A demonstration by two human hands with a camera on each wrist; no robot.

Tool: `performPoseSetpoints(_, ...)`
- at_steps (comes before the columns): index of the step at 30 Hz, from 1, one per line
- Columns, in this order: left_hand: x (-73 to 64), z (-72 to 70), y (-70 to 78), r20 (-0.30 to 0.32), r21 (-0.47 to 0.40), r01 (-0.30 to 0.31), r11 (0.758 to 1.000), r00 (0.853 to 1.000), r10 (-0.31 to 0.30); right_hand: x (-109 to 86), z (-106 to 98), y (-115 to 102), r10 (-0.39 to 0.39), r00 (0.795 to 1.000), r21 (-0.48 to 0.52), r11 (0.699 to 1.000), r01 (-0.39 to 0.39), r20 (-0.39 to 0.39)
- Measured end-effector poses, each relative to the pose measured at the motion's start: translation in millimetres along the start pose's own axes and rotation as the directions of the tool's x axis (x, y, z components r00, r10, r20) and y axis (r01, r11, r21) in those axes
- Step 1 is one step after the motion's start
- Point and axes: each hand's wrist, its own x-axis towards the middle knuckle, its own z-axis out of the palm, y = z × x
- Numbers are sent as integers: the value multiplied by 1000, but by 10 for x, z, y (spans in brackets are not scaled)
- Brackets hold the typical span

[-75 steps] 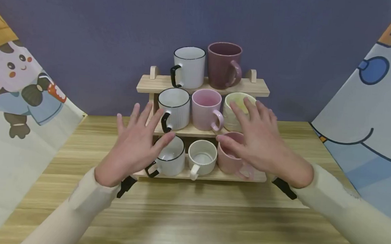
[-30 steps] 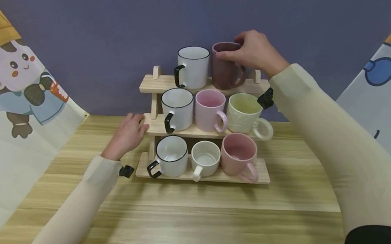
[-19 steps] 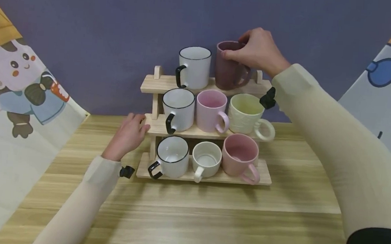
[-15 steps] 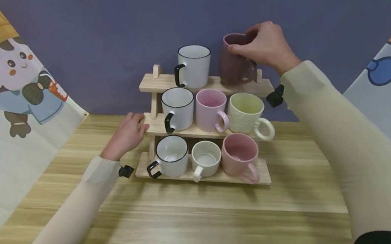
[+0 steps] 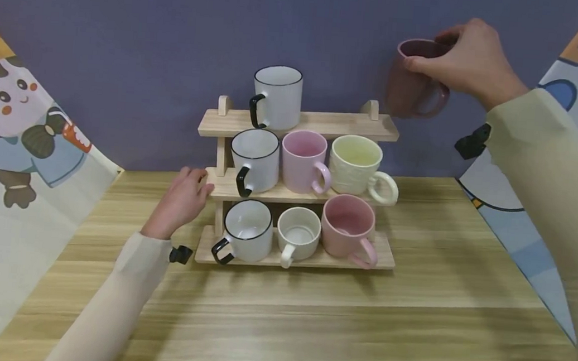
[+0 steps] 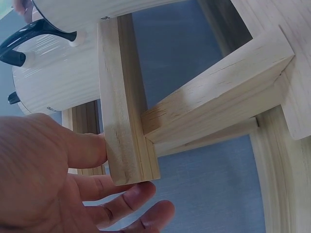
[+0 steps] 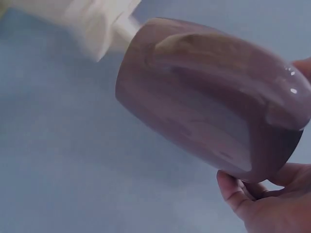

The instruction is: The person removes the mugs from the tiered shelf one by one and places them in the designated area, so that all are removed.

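I have the plum mug (image 5: pixel 406 88) in the air by the right end of the top shelf (image 5: pixel 333 123), right hand (image 5: pixel 473 60) pinching its rim between thumb and fingers. The left hand (image 5: pixel 179 203) grips the middle shelf (image 6: pixel 119 145). I judge this a carrying-clear step, calling next for a steady pinch.

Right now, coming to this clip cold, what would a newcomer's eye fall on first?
Probably the dark mauve mug, held near its rim by the right hand, up in the air by the right end of the top shelf. Next come the seven other mugs lined up on the three tiers in the centre, three of them white with black handles. At the left, the left hand grips the end of the middle shelf.
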Motion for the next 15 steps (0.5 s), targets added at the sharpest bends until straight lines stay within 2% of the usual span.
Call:
performPoseSetpoints(4, -10, -5, -17, -12, 3, -8, 1000, 1000, 8, -35, -40, 298, 60, 998, -31, 998, -59, 26)
performPoseSetpoints(7, -22, -16, -23, -19, 6, -10, 1000, 1000, 10, -57, 37, 528, 58, 997, -51, 997, -55, 56)
performPoseSetpoints(15, -35, -17, -30, -12, 7, 3, 1000, 1000, -3, -215, 541, 1019, 45, 990, -74, 997, -36, 132)
